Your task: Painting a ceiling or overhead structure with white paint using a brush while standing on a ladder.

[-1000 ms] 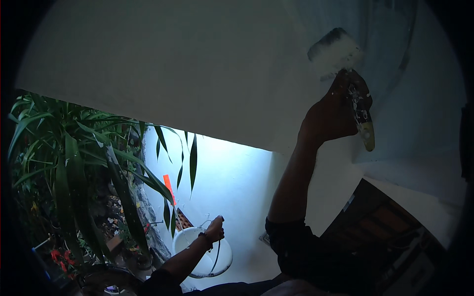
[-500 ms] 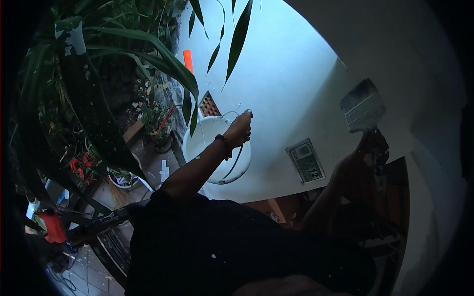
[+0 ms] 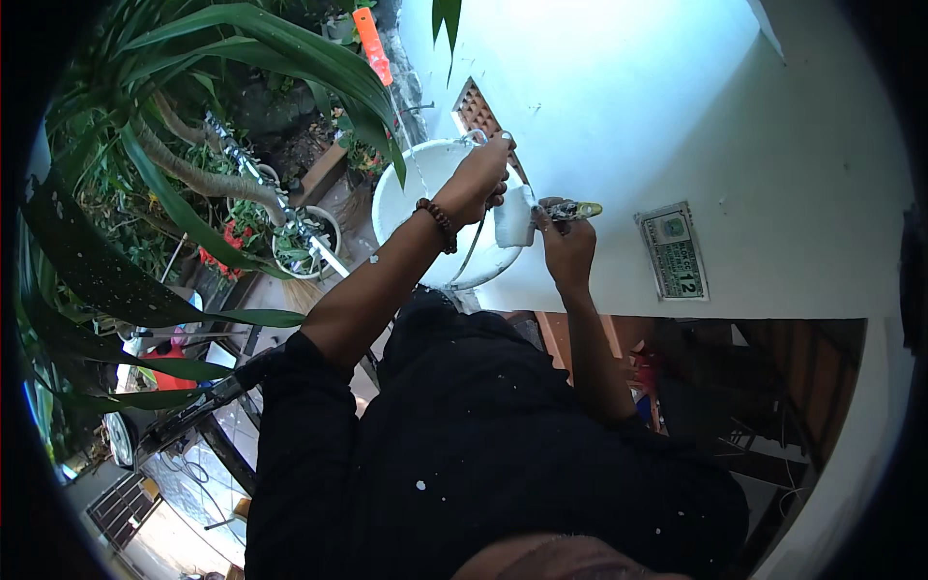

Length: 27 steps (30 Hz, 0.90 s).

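Note:
A white bucket (image 3: 398,198) of white paint hangs from its wire handle (image 3: 471,253), which my left hand (image 3: 476,181) grips with the fingers wrapped round it. Over the bucket's right rim is a wide paintbrush (image 3: 514,217), its bristles coated in white. My right hand (image 3: 570,253) holds the brush by its paint-spattered handle, which points right. The bristles partly cover the bucket's rim, and my left forearm hides part of its inside.
A pale wall (image 3: 599,106) fills the right, with a rectangular number plate (image 3: 672,251) on it. Long plant leaves (image 3: 280,58) reach in from the left, near potted plants and an orange strip (image 3: 371,45). A dark rail (image 3: 208,396) lies lower left.
My right hand has brought the brush from the wall at the far right leftward to the bucket's rim. My left hand still holds the handle. The view has shifted.

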Motion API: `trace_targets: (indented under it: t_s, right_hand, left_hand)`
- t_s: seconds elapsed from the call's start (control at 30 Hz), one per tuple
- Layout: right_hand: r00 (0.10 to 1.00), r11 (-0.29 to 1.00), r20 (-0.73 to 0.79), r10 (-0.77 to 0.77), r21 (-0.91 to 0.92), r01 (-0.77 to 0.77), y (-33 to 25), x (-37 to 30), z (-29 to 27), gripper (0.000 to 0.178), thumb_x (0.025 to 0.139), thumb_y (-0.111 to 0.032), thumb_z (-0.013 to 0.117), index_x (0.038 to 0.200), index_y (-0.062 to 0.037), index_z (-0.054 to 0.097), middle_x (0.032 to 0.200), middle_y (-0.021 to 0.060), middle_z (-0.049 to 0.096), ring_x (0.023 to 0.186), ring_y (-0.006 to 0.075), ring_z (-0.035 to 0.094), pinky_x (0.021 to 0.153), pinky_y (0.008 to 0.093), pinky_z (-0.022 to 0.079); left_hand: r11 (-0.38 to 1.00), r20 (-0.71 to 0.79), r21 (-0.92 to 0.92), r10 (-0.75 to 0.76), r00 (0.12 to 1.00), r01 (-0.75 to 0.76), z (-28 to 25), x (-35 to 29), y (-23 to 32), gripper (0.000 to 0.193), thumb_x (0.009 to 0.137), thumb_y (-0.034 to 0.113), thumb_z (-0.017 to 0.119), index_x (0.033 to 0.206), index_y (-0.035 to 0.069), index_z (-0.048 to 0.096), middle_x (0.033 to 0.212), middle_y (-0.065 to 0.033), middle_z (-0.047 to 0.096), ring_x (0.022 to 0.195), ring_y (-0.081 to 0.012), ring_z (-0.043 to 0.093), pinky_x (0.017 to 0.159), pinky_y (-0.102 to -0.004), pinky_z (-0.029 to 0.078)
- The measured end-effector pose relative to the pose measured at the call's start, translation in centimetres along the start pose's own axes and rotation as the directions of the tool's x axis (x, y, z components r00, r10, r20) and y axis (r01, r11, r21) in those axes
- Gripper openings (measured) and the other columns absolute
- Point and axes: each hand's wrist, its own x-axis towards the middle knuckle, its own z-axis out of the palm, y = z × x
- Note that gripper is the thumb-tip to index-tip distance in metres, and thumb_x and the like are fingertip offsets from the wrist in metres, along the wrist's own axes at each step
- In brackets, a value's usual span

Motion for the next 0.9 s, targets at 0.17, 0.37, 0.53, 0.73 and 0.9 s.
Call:
trace_targets:
  t_s: [0.17, 0.37, 0.53, 0.73, 0.9]
  right_hand:
    - [0.993, 0.997, 0.110, 0.042, -0.074, -0.034, 2.0, -0.1, 2.0, 0.020, 0.082, -0.017, 0.069, 0.093, -0.0009, 0.068, 0.070, 0.0136, 0.066, 0.061, 0.0219, 0.064, 0.059, 0.0345, 0.047]
    - [0.975, 1.000, 0.221, -0.003, 0.002, 0.002, 2.6, 0.1, 3.3, 0.019, 0.081, -0.014, 0.070, 0.095, -0.0018, 0.068, 0.078, 0.0140, 0.069, 0.070, 0.0219, 0.068, 0.064, 0.0327, 0.050]
    - [0.951, 0.999, 0.305, -0.043, 0.031, 0.035, -0.3, 0.3, 4.0, 0.018, 0.082, -0.016, 0.070, 0.094, -0.0038, 0.068, 0.078, 0.0123, 0.069, 0.069, 0.0206, 0.068, 0.064, 0.0309, 0.051]
    - [0.925, 0.994, 0.365, -0.107, 0.072, 0.087, -3.2, 0.0, 6.2, 0.016, 0.082, -0.015, 0.069, 0.094, -0.0052, 0.068, 0.079, 0.0117, 0.069, 0.067, 0.0204, 0.067, 0.061, 0.0305, 0.051]
    - [0.912, 0.989, 0.388, -0.134, 0.115, 0.096, -4.7, -0.2, 7.7, 0.015, 0.082, -0.009, 0.066, 0.094, -0.0010, 0.067, 0.077, 0.0136, 0.068, 0.066, 0.0206, 0.067, 0.061, 0.0311, 0.051]
  left_hand:
    - [0.993, -0.070, 0.114, 0.023, 0.997, -0.015, -0.4, 0.4, -0.7, 0.025, 0.089, 0.033, 0.046, 0.092, 0.009, 0.045, 0.063, 0.0044, 0.031, 0.051, -0.0076, 0.029, 0.049, -0.0259, 0.029]
    - [0.986, -0.179, 0.165, 0.005, 0.984, 0.025, -1.3, -0.2, -0.6, 0.026, 0.089, 0.032, 0.047, 0.098, 0.008, 0.047, 0.064, 0.0045, 0.031, 0.052, -0.0075, 0.030, 0.049, -0.0263, 0.029]
    - [0.994, -0.247, 0.098, 0.066, 0.967, -0.043, -2.7, -3.2, -0.6, 0.022, 0.093, 0.030, 0.043, 0.101, 0.010, 0.047, 0.064, 0.0064, 0.031, 0.051, -0.0055, 0.029, 0.048, -0.0241, 0.028]
    - [0.994, -0.298, 0.074, 0.103, 0.949, -0.085, -4.9, -7.1, 0.4, 0.023, 0.096, 0.029, 0.041, 0.102, 0.008, 0.049, 0.064, 0.0071, 0.032, 0.050, -0.0039, 0.028, 0.044, -0.0214, 0.025]
    - [0.993, -0.317, 0.057, 0.115, 0.941, -0.102, -7.6, -8.4, 0.6, 0.026, 0.096, 0.028, 0.040, 0.102, 0.004, 0.050, 0.065, 0.0062, 0.033, 0.048, -0.0031, 0.026, 0.042, -0.0211, 0.023]
